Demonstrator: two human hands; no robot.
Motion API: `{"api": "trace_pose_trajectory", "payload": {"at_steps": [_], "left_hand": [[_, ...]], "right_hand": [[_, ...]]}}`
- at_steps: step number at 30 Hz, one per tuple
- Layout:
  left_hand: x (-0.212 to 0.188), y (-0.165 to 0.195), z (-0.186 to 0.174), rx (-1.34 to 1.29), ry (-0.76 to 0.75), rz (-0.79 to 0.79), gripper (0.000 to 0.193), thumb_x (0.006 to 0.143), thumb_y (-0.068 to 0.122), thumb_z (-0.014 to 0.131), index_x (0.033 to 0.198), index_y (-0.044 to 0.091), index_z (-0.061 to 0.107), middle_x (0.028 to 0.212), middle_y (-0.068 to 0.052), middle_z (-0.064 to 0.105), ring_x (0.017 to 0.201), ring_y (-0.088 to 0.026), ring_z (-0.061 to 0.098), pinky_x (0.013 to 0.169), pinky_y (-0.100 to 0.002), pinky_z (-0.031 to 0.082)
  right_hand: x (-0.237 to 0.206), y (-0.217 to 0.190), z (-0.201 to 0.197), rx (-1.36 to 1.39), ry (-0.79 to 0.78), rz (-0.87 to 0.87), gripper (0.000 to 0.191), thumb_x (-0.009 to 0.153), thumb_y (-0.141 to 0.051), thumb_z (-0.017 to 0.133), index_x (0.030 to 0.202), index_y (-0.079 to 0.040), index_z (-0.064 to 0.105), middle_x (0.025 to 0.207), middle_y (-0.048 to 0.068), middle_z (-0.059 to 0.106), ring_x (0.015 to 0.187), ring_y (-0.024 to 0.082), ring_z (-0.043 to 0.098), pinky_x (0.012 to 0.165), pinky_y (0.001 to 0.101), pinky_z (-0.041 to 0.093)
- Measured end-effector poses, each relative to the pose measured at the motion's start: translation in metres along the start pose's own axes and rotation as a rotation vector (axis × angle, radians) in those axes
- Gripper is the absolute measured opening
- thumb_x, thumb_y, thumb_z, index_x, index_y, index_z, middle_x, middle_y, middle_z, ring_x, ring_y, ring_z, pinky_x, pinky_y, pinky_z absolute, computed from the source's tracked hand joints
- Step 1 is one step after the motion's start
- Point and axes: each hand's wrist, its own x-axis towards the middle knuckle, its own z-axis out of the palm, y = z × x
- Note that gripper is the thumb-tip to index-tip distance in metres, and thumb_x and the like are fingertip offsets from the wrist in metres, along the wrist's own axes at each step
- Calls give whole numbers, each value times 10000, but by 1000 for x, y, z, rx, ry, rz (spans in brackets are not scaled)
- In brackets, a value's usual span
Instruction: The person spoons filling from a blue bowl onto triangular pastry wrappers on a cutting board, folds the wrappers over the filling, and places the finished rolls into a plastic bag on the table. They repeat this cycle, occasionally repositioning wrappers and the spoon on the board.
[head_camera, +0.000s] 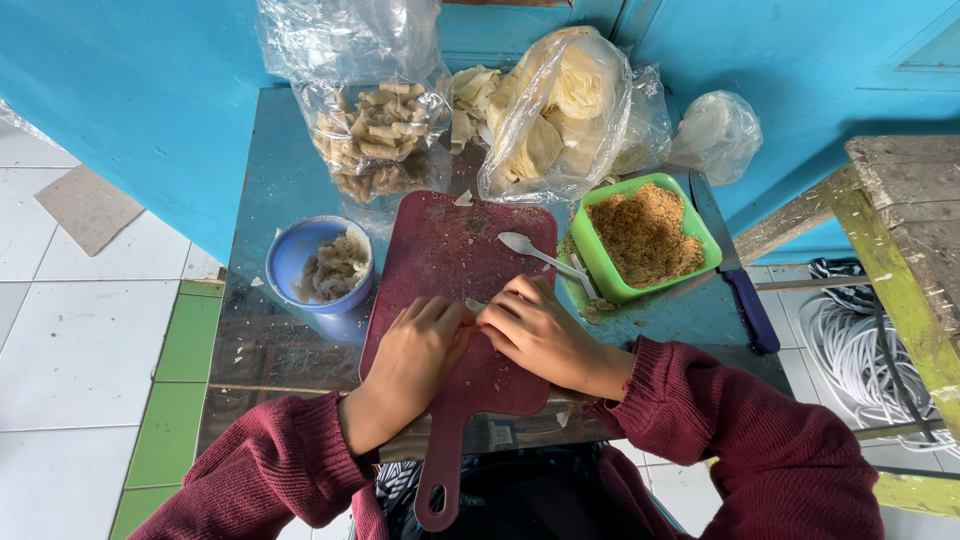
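My left hand (415, 350) and my right hand (535, 330) rest close together on a dark red cutting board (455, 245). Their fingertips pinch a small pale wrapper (474, 305) between them, mostly hidden by the fingers. A white spoon (535, 252) lies on the board's right side, just beyond my right hand. Right of the board, a green square bowl (596, 262) holds brown crumbly filling (645, 235). To the left, a blue bowl (296, 258) holds pale folded pieces (335, 268).
At the back of the metal table (265, 340) stand a clear bag of rolled pieces (375, 135), a bag of pale wrappers (550, 115) and an empty-looking bag (715, 135). A blue-handled knife (742, 290) lies at the right. A wooden bench (900, 220) stands further right.
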Motion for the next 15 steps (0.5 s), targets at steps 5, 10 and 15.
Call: {"api": "trace_pose_trajectory", "payload": {"at_steps": [5, 10, 15], "left_hand": [[9, -3, -12, -171, -63, -110, 198, 896, 204, 717, 1053, 98, 658, 864, -47, 694, 838, -280, 678, 731, -421, 521], [7, 4, -7, 60, -12, -48, 116, 894, 205, 720, 981, 140, 677, 919, -44, 684, 887, -268, 668, 754, -412, 532], [-5, 9, 1, 230, 69, 87, 247, 835, 96, 694, 1079, 66, 672, 1062, -69, 683, 939, -248, 661, 806, -359, 564]], "right_hand": [[2, -1, -2, -57, -2, -8, 177, 861, -84, 779, 1006, -56, 681, 995, 39, 662, 1035, 264, 583, 916, 426, 454], [1, -3, -4, -143, -12, -50, 215, 823, -88, 774, 1013, -38, 687, 1027, 93, 643, 1060, 288, 577, 932, 436, 466], [-2, -2, -1, -116, -3, -64, 225, 853, -110, 782, 1023, -5, 679, 1060, 111, 644, 1065, 299, 573, 928, 423, 492]]}}
